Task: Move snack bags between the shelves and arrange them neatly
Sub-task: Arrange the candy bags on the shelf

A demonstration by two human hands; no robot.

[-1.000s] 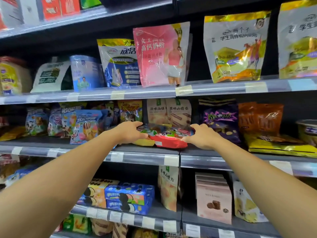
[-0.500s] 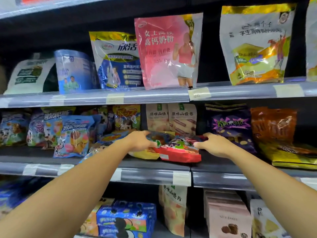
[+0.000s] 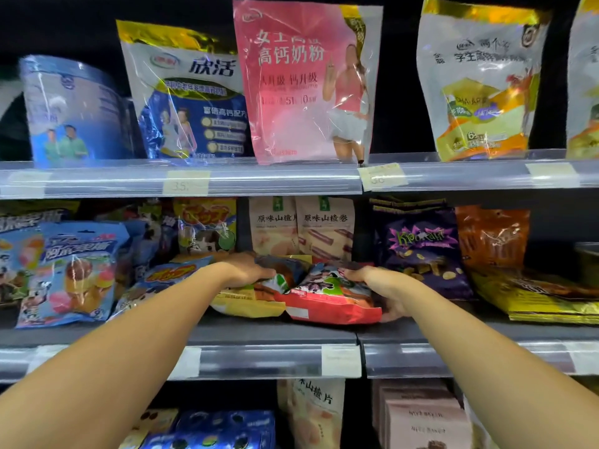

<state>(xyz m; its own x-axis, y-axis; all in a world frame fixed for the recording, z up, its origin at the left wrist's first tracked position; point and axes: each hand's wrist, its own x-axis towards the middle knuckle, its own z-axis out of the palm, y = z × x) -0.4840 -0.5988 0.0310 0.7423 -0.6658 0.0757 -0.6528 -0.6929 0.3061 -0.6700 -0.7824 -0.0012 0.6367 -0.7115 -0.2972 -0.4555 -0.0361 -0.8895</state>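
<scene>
item: red bag and yellow bag, lying flat at the front of the middle shelf. our right hand grips the red bag, our left hand grips the yellow bag. we judge both placed, straightening unfinished.

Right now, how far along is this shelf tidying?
Done: the pink bag stands upright above. In hand: left hand grips the yellow bag, right hand the red bag, both flat on the middle shelf. Left: probably placing those, straightening the leaning blue bags.
</scene>
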